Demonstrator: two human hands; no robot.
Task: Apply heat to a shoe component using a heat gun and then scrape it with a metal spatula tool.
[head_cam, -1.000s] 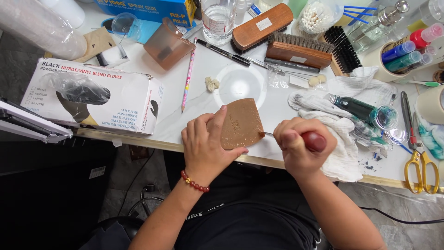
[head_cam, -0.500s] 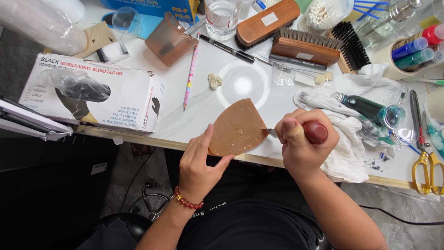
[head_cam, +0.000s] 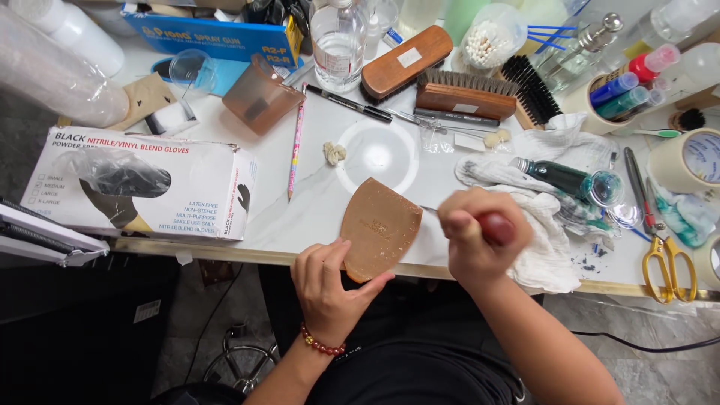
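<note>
A white, marble-like bench [head_cam: 315, 210] is crowded with brushes, bottles and rags above a dark floor. The left hand [head_cam: 328, 289] pinches a smooth tan leather sole [head_cam: 379, 229], rounded at the top, at the bench's edge; the right hand [head_cam: 480, 236] is fisted around a red-handled tool [head_cam: 496, 228].
</note>
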